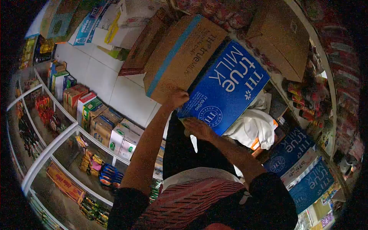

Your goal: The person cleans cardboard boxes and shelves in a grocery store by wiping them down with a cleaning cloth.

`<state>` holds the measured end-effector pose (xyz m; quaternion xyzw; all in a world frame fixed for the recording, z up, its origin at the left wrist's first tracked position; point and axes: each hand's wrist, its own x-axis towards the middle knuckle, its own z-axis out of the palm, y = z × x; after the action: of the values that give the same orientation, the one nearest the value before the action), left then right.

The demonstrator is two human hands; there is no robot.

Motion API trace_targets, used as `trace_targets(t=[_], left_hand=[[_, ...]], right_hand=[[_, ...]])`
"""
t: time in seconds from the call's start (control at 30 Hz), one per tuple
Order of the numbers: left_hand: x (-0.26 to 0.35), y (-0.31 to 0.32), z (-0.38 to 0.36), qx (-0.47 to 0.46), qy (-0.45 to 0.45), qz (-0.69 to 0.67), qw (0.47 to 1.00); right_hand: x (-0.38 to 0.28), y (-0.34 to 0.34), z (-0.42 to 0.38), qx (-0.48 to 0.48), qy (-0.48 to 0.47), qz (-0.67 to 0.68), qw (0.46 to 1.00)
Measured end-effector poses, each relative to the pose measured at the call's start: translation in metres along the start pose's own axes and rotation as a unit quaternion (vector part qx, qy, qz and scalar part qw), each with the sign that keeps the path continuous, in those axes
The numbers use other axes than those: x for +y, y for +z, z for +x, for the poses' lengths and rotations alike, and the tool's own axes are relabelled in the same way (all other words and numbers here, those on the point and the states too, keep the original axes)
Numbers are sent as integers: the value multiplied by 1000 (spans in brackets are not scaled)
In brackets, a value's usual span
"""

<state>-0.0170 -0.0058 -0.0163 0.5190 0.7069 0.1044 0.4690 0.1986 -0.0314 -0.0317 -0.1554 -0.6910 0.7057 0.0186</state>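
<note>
A large TH true MILK carton (230, 84) is tilted in front of me, its blue printed face towards me and its brown cardboard side (184, 53) with a blue stripe facing left. My left hand (177, 100) is closed at the carton's near left corner, where the brown and blue sides meet. Lower down, my right hand (198, 128) grips the near edge of the blue face with curled fingers. The fingertips of both hands are partly hidden. A white plastic bag (253, 124) lies just right of the carton.
Several boxes (101, 115) line the tiled floor (101, 78) beside a glass display case (50, 153) at left. More blue milk cartons (289, 149) stand at lower right. A brown cardboard box (280, 38) sits at upper right, near packed shelves. Further cartons (142, 44) lie beyond.
</note>
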Motion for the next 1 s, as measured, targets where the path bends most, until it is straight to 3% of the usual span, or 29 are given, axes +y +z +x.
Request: trace_targets(t=[0.03, 0.07, 0.1, 0.13, 0.17, 0.2, 0.23, 0.3, 0.33, 0.37, 0.4, 0.5, 0.53, 0.57, 0.6, 0.63, 0.67, 0.7, 0.77, 0.83, 0.9, 0.97, 1.0], left_hand=[[-1, 4, 1, -32, -20, -79, 996], [-3, 8, 0, -65, -40, -157, 985], [1, 7, -1, -68, -39, -157, 985], [9, 3, -3, -80, -95, -196, 973], [13, 1, -4, -91, -150, -233, 956], [14, 1, -3, -92, -149, -232, 957], [15, 0, -3, -100, -154, -232, 955], [17, -2, -2, -113, -156, -227, 955], [18, -4, -1, -120, -165, -231, 951], [20, -5, -1, -126, -174, -234, 948], [23, -5, 0, -132, -171, -229, 949], [26, -5, -1, -113, -174, -221, 953], [22, 0, -1, -103, -172, -235, 951], [18, 3, -2, -93, -171, -251, 948], [15, 3, -1, -93, -169, -245, 950], [15, 3, 1, -104, -172, -244, 949], [15, 4, 4, -114, -175, -245, 947], [11, 9, 5, -116, -171, -243, 948], [3, 14, 4, -91, -160, -263, 947], [3, 15, 7, -99, -167, -257, 947], [3, 13, 8, -110, -174, -246, 947], [7, 9, 7, -107, -165, -209, 958], [11, 7, 5, -110, -165, -205, 959]], right_hand=[[-7, -9, 3, -5, -56, -78, 995], [-6, -33, 13, -102, 15, -62, 993], [-22, -60, 26, -100, 59, -125, 985], [-39, -88, 38, -104, 102, -187, 972], [-68, -117, 50, -7, 114, -323, 939], [-109, -147, 61, 30, 138, -432, 891], [-44, -170, 63, 200, 42, -380, 902], [-3, -230, 68, 402, -1, -278, 873], [-6, -255, 80, 454, -59, -486, 744], [-11, -267, 81, 459, -53, -486, 742], [-17, -275, 79, 424, 84, -410, 803], [29, -257, 71, 405, 59, -588, 697], [21, -228, 69, 453, 32, -451, 768], [3, -198, 63, 431, 15, -454, 780], [-12, -159, 53, 342, 61, -505, 790], [-14, -119, 40, 326, 79, -524, 783], [7, -79, 26, 259, 67, -481, 835], [-57, -73, 22, 130, 201, -265, 934], [-119, -75, 12, -9, 317, -22, 948], [-97, -75, -9, 2, 200, 148, 969], [-80, -101, 5, -32, 127, -154, 979], [-40, -148, 14, 155, 26, -327, 932], [-48, -182, 21, 221, 26, -372, 901]])
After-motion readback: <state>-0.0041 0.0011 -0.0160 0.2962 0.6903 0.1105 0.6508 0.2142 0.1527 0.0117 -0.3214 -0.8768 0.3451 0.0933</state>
